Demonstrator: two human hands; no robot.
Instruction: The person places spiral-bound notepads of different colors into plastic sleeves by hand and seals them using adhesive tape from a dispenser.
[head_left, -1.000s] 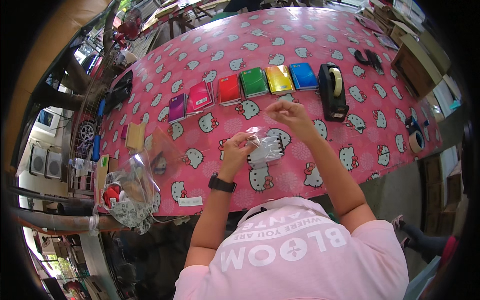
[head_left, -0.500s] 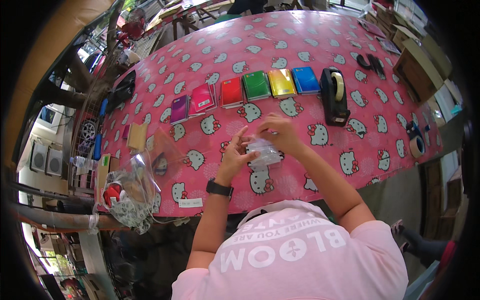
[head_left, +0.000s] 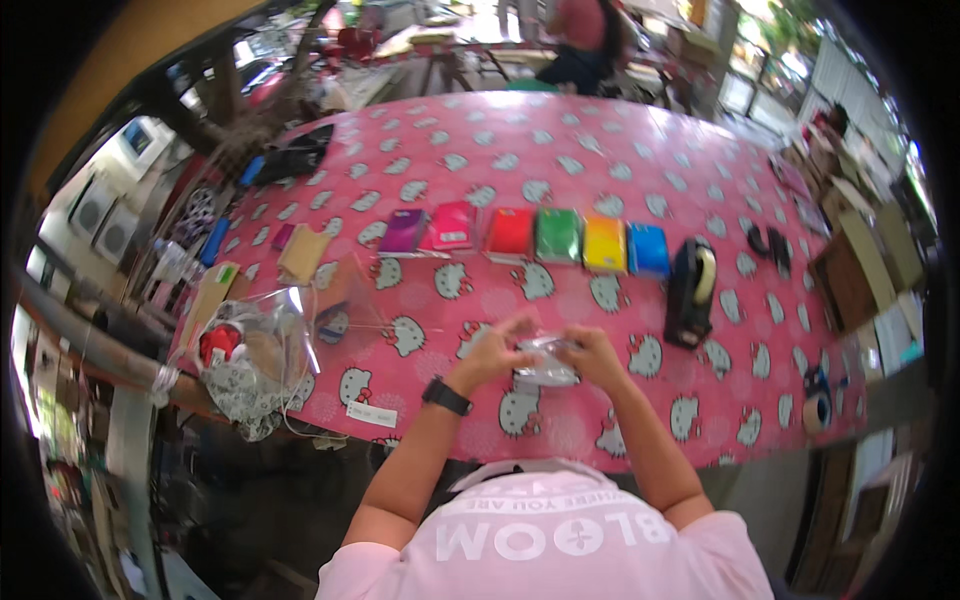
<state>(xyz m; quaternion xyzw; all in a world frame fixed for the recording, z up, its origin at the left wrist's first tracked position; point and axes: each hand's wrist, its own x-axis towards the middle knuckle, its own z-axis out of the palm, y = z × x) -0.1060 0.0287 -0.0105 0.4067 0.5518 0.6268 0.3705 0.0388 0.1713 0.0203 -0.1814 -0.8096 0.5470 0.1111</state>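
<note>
Closest to me, the person in the pink shirt leans over the table, a black watch on the left wrist. Between the hands sits a shiny clear packet, near the table's front edge; the blur keeps me from telling whether it rests on the cloth. The left hand is half open, fingers spread, thumb at the packet's left side; the right hand pinches the right edge with curled fingers. A white label and a plastic bag lie off left. To the right stands a black tape dispenser; farther back, six bright notebooks form a row.
</note>
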